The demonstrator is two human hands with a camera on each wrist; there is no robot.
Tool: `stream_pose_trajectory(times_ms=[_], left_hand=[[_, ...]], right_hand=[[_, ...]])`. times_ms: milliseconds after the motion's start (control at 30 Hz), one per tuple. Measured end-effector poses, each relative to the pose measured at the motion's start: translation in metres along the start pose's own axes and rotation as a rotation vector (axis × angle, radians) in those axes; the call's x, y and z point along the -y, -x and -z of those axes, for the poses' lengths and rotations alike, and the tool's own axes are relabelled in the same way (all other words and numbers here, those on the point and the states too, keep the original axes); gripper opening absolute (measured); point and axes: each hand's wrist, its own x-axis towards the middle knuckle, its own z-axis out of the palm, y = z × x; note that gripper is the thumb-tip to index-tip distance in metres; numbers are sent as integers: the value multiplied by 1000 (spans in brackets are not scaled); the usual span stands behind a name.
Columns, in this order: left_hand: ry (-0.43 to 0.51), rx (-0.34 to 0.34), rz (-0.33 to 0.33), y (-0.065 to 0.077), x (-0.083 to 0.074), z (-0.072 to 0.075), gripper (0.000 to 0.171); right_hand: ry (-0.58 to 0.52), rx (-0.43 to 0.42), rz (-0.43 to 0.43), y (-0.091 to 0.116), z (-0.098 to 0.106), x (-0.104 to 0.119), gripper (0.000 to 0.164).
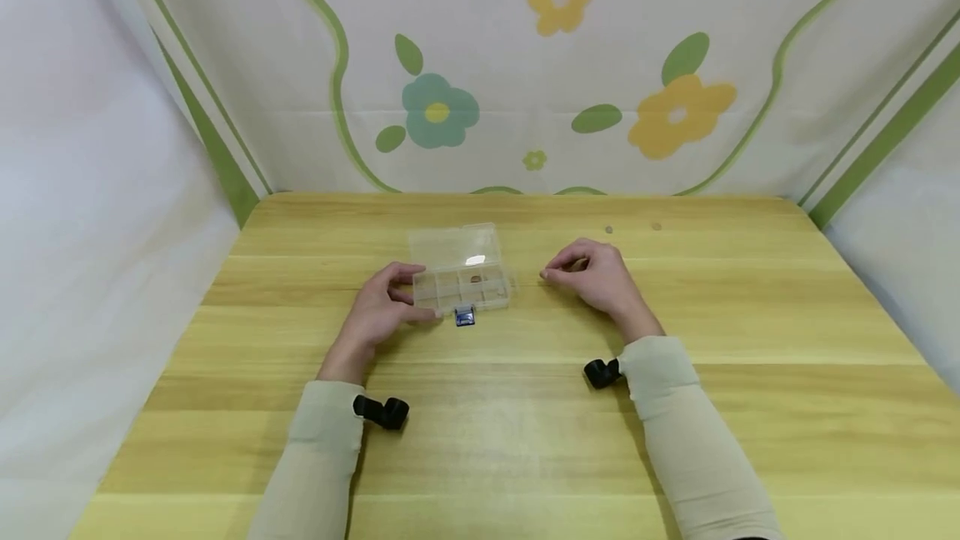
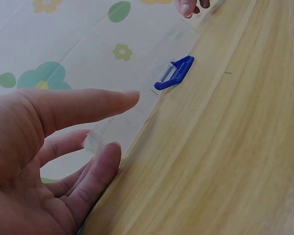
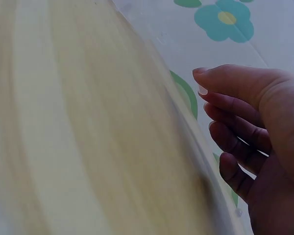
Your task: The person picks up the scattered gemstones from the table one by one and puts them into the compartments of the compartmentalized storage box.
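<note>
A clear plastic compartment box (image 1: 447,294) lies on the table with its lid (image 1: 450,247) raised at the back. Its blue latch (image 1: 465,316) hangs at the front, also seen as a blue latch (image 2: 175,73) in the left wrist view. My left hand (image 1: 378,302) holds the box's left end, thumb at the front corner and fingers at the back. A small brownish disc (image 1: 476,279) sits in one compartment. Right of the box, my right hand (image 1: 596,273) has thumb and index fingertips close together; I cannot tell whether something tiny is between them.
Two small round discs, a grey disc (image 1: 609,230) and a paler disc (image 1: 657,227), lie on the wooden table (image 1: 480,440) behind the right hand. A white flowered cloth (image 1: 510,48) hangs along the table's back edge, with white cloth on both sides.
</note>
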Motion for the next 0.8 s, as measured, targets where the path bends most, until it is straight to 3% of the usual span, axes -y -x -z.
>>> stream_pose_trajectory(times_ms=[500, 800], left_hand=[[4, 1, -11, -2, -1, -2, 78], [12, 2, -6, -3, 0, -2, 78]], right_hand=[[-13, -38, 136, -6, -26, 26, 6], [-55, -34, 175, -8, -38, 40, 5]])
